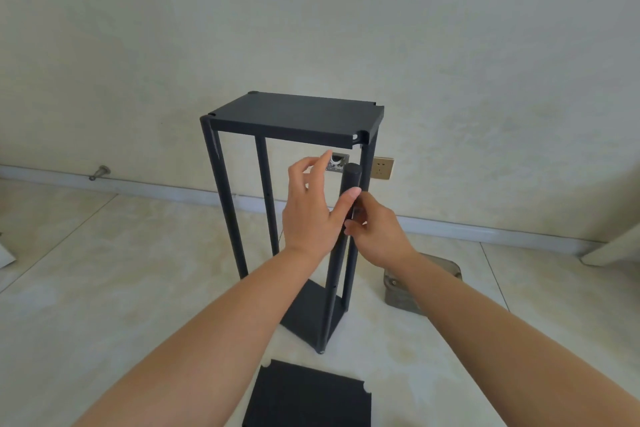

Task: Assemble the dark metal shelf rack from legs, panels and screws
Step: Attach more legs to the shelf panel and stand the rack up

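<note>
From the head view, the rack [294, 204] stands upright on the floor [104, 288] with three legs already meeting the top panel [294, 116], so the step looks like fitting the near-right leg [341, 246], whose rounded top sits free just below that panel's open corner notch. The right hand [377, 232] has its grip wrapped on the leg and the left hand [311, 215] rests beside it, fingers loose and apart. The leg's long axis runs nearly vertical, top leaning slightly right; next it probably needs nudging into the notch, and a spare panel [308, 395] lies near.

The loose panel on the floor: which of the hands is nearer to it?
Neither clearly. Both hands, left and right, are raised at the near leg, well above the loose panel.
</note>
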